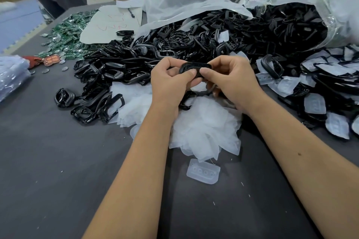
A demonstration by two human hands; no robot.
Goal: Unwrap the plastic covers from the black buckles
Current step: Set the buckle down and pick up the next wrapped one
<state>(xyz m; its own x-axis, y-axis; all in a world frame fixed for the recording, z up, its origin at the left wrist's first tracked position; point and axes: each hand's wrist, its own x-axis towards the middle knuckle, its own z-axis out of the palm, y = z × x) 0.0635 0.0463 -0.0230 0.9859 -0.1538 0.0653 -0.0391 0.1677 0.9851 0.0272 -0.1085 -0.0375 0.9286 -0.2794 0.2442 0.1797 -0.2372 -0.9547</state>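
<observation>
Two hands (196,77) pinch one buckle (196,67); heaps seemingly uncountable.

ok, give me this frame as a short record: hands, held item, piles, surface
left hand: pinches the held buckle, thumb on top
right hand: pinches the same buckle from the other side
held buckle: black, raised above the table; cover state unclear
cover pile: loose clear covers under the wrists
stray cover: alone, nearer the camera
buckle heap: black, behind the hands
covered buckles: heaped at right
table: dark grey
</observation>
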